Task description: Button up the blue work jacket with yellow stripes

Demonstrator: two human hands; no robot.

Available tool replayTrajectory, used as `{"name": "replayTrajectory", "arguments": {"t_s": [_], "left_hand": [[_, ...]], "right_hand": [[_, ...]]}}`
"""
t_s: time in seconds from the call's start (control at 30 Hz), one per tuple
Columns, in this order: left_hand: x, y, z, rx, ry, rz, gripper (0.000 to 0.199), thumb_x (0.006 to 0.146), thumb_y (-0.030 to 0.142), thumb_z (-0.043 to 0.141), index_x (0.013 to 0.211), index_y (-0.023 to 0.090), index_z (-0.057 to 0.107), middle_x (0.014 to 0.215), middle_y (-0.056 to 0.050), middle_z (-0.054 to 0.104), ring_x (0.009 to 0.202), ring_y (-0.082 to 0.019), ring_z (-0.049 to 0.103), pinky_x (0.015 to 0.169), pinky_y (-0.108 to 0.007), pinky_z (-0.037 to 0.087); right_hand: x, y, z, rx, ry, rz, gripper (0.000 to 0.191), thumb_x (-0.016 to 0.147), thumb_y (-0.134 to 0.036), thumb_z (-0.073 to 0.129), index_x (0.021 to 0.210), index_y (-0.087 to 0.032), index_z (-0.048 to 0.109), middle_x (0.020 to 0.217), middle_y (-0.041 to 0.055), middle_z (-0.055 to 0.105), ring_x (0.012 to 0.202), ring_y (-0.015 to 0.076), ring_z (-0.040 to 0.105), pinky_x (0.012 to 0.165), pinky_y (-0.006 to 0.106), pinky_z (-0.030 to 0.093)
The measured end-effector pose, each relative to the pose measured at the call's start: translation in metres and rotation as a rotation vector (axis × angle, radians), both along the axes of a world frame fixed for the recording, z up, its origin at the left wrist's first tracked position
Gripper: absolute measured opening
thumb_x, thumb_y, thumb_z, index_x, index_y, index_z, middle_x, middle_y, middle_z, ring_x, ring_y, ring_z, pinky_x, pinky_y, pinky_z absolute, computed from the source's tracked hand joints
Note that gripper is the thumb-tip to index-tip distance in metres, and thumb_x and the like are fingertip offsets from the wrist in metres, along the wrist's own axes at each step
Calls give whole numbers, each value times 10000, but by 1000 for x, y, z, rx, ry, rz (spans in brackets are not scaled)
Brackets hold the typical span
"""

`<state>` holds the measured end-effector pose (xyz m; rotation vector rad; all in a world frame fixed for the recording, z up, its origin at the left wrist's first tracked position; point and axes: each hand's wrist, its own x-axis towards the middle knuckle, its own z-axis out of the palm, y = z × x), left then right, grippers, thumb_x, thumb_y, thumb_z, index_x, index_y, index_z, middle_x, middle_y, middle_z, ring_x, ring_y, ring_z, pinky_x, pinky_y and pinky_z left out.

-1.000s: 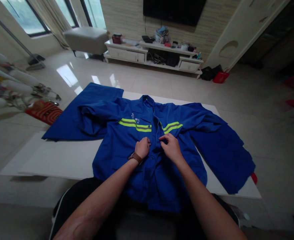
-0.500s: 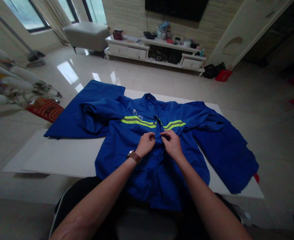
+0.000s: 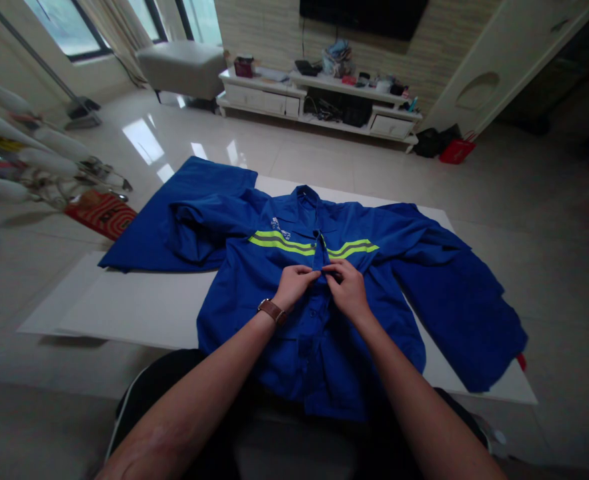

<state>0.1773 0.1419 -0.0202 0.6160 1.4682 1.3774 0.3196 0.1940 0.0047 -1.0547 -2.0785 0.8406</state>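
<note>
A blue work jacket [image 3: 254,293] lies front up, its collar away from me and a yellow-green reflective band [image 3: 284,243] across the chest. Both hands meet at its front placket, just below the band. My left hand [image 3: 295,285] pinches the placket edge between thumb and fingers. Close beside it, my right hand [image 3: 347,288] pinches the same placket from the other side. The button between the fingertips is hidden; other buttons show above and below. More blue cloth [image 3: 184,220] lies under the left sleeve, and another blue piece [image 3: 459,313] under the right one.
The jacket rests on a low white table [image 3: 139,307]. A rack with white rollers and a red patterned item [image 3: 101,213] stands at the left. Beyond are a grey ottoman [image 3: 181,70], a white TV cabinet [image 3: 261,100] and a red bag [image 3: 457,151].
My left fingers have moved right along the placket and now meet my right fingertips. The whole view has shifted slightly; the jacket lies as before.
</note>
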Motion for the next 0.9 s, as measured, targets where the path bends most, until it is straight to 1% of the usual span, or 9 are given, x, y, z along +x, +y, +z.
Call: {"name": "replayTrajectory", "arguments": {"t_s": [0.1, 0.23, 0.33, 0.43, 0.53, 0.67, 0.9], "left_hand": [[1, 0, 0, -17, -80, 43, 302, 614, 335, 844, 755, 116, 693, 678, -8, 637, 639, -110, 553, 618, -235, 426], [1, 1, 2, -57, -237, 77, 313, 565, 257, 878, 758, 124, 670, 678, 4, 627, 628, -92, 549, 621, -230, 423], [2, 0, 5, -96, -358, 111, 293, 577, 181, 862, 762, 134, 641, 684, 16, 621, 618, -75, 544, 619, -219, 410], [3, -2, 8, -92, -466, 115, 285, 603, 131, 831, 770, 152, 600, 660, 34, 601, 603, -71, 553, 614, -211, 411], [4, -3, 8, -74, -550, 125, 324, 605, 107, 820, 744, 171, 535, 600, 57, 555, 565, -72, 549, 578, -202, 395], [5, -4, 6, -54, -589, 149, 349, 623, 107, 812, 730, 183, 489, 562, 72, 515, 524, -65, 521, 535, -195, 360], [5, -3, 6, -52, -572, 171, 305, 648, 81, 752, 760, 189, 490, 568, 65, 537, 522, -66, 516, 528, -193, 347]], "right_hand": [[2, 1, 0, 27, -38, 30, 238, 858, -144, 551, 935, -220, 763, 1168, 98, 712, 1112, 239, 673, 910, 370, 564], [3, 2, 1, 43, -37, 48, 235, 865, -133, 556, 936, -213, 765, 1158, 102, 715, 1110, 239, 678, 928, 368, 557], [3, 2, 1, 61, -46, 61, 249, 865, -117, 554, 953, -204, 770, 1154, 108, 714, 1114, 240, 676, 951, 370, 547], [2, 2, -1, 82, -75, 85, 286, 854, -81, 539, 958, -202, 776, 1150, 106, 717, 1118, 237, 676, 989, 377, 529], [2, 4, -4, 110, -88, 111, 320, 845, -47, 521, 971, -188, 780, 1148, 115, 721, 1116, 235, 680, 1012, 379, 518], [3, 5, -7, 150, -76, 126, 309, 859, -47, 522, 984, -167, 778, 1148, 132, 722, 1120, 240, 682, 1010, 375, 522], [3, 5, -5, 174, -67, 131, 259, 856, -61, 545, 930, -170, 768, 1116, 131, 726, 1088, 247, 691, 978, 380, 536]]}}
